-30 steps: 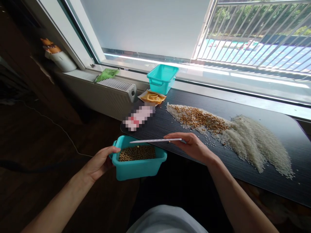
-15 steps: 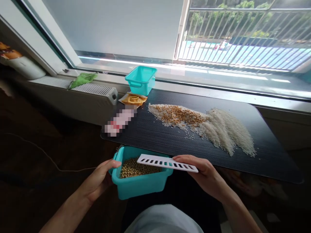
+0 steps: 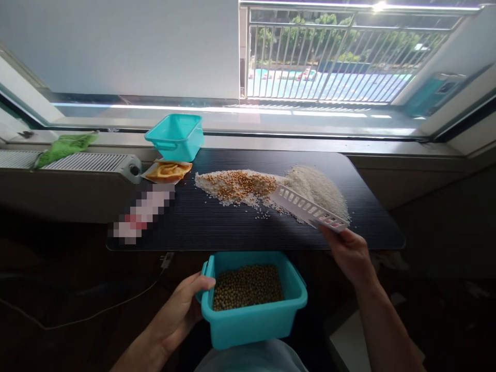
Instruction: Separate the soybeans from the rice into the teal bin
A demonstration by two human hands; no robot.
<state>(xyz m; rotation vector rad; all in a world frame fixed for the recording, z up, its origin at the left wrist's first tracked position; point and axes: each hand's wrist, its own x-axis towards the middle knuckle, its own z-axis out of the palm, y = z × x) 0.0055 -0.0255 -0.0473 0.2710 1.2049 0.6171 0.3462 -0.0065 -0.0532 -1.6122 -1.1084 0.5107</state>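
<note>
My left hand [image 3: 186, 305] grips the left handle end of a turquoise plastic bin [image 3: 253, 325], thumb over the rim. Soybeans [image 3: 248, 287] cover the bin's bottom; it is held in front of the table's near edge. In my right hand [image 3: 351, 253] is a white slotted plastic strip [image 3: 310, 208], pinched at its near right end. The strip slants over the table, its far end at the pile where rice and orange-yellow beans [image 3: 244, 186] lie mixed. Plain white rice [image 3: 318, 188] is heaped to the right, partly hidden behind the strip.
The dark table [image 3: 217, 227] stands by the window. A second turquoise bin [image 3: 178, 137] sits at its back left, beside an orange-yellow packet [image 3: 166, 170] and a blurred pink item [image 3: 143, 214]. A green cloth [image 3: 67, 147] lies on the radiator [image 3: 93, 163]. A white cable [image 3: 104, 310] hangs at left.
My right hand has carried the slotted strip from above the bin out over the piles on the table. My left hand still holds the bin. The view has turned right.
</note>
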